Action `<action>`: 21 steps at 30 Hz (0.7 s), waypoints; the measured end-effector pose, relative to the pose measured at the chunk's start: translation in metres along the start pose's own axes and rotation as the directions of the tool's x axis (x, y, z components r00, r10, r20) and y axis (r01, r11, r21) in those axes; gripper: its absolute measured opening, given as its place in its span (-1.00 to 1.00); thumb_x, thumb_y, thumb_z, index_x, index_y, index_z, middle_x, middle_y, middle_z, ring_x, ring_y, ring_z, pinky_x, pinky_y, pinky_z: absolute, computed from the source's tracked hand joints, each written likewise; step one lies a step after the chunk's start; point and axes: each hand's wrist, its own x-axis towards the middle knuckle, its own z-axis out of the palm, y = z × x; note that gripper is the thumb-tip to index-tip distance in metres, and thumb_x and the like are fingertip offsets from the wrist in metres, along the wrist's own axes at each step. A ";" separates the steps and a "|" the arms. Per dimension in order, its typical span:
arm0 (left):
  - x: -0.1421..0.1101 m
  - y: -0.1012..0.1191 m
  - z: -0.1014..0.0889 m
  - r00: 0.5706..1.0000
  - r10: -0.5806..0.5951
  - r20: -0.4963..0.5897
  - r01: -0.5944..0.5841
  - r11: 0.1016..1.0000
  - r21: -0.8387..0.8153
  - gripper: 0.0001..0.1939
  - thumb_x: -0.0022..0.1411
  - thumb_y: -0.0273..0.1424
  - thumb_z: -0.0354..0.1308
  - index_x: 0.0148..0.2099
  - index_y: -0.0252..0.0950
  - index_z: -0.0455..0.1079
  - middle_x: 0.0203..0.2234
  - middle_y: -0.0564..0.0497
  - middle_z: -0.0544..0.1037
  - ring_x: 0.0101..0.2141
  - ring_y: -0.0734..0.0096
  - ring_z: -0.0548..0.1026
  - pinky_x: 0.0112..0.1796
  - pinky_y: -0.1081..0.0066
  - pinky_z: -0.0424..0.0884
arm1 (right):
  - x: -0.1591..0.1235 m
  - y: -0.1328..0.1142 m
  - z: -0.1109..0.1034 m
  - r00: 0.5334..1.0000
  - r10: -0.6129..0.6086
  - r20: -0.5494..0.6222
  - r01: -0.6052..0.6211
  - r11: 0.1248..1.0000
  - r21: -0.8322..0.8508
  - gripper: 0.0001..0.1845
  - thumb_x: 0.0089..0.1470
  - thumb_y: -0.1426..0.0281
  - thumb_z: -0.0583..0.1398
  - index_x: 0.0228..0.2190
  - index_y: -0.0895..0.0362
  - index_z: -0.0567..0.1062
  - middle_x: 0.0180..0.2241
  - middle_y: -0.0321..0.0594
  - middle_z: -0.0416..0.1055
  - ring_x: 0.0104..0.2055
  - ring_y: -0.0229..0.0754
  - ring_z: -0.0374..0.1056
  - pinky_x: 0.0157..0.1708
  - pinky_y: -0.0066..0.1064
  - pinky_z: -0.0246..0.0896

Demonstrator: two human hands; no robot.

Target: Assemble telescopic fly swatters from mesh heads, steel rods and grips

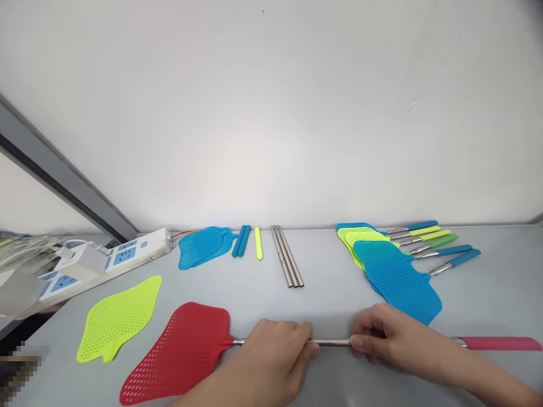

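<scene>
A red fly swatter [186,345] lies across the front of the table, its perforated head at the left and its red handle [500,343] at the right. My left hand [278,356] is closed around its metal rod near the head. Farther right, my right hand [382,336] pinches the same rod between thumb and fingers. A bare stretch of the rod [333,342] shows between the hands, and my right forearm hides the part toward the handle. Left of the red head rests a loose yellow-green swatter head [121,319].
Behind my hands lie blue swatter heads [203,249], blue grips [241,241], a yellow grip [258,244] and metal rods [288,257]. Several whole fly swatters [396,274] are piled at the back right. A white power strip [123,254] with plugs borders the left; a wall [271,113] rises behind.
</scene>
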 end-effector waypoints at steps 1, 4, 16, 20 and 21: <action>0.000 0.000 -0.001 1.000 0.000 0.003 0.000 1.000 -0.016 -0.73 0.26 -0.33 -0.27 -0.38 -0.24 0.19 -0.50 0.10 0.42 -0.50 0.43 0.36 -0.52 0.46 0.08 | 0.000 0.000 0.000 1.000 0.001 0.006 -0.001 1.000 0.005 -0.72 0.00 0.27 0.05 -0.54 0.18 0.43 -0.63 -0.34 0.26 -0.58 -0.36 0.11 -0.62 -0.57 -0.06; -0.001 0.000 -0.005 1.000 0.008 0.009 -0.008 0.999 -0.035 -0.70 0.27 -0.29 -0.28 -0.39 -0.23 0.20 -0.55 0.10 0.40 -0.53 0.45 0.34 -0.54 0.46 0.06 | -0.001 0.001 0.000 1.000 -0.011 0.015 0.010 1.000 0.020 -0.72 -0.01 0.26 0.06 -0.54 0.19 0.43 -0.63 -0.34 0.26 -0.58 -0.37 0.08 -0.63 -0.58 -0.09; 0.001 -0.001 -0.003 0.998 0.045 -0.033 -0.046 0.998 -0.040 -0.70 0.25 -0.27 -0.22 -0.42 -0.22 0.24 -0.59 0.13 0.43 -0.52 0.47 0.38 -0.55 0.49 0.07 | 0.002 -0.005 0.013 1.000 0.015 0.012 -0.016 0.995 0.096 -0.72 -0.08 0.27 0.10 -0.61 0.22 0.45 -0.68 -0.34 0.23 -0.66 -0.40 0.04 -0.69 -0.58 -0.13; 0.001 0.006 0.005 0.996 0.018 -0.086 -0.018 1.000 0.008 -0.78 0.24 -0.33 -0.18 -0.41 -0.23 0.20 -0.57 0.14 0.46 -0.53 0.43 0.42 -0.58 0.47 0.04 | 0.002 -0.007 0.014 0.999 -0.006 -0.053 0.009 0.998 0.061 -0.71 -0.09 0.26 0.12 -0.62 0.22 0.45 -0.68 -0.33 0.24 -0.62 -0.38 0.07 -0.66 -0.57 -0.10; 0.002 0.008 0.007 0.997 0.018 -0.080 -0.016 1.000 0.014 -0.79 0.23 -0.34 -0.18 -0.41 -0.24 0.19 -0.56 0.14 0.47 -0.53 0.42 0.43 -0.59 0.47 0.03 | 0.002 -0.007 0.014 0.999 -0.015 -0.050 0.018 0.998 0.055 -0.70 -0.08 0.27 0.11 -0.64 0.23 0.45 -0.69 -0.34 0.23 -0.63 -0.38 0.06 -0.66 -0.57 -0.10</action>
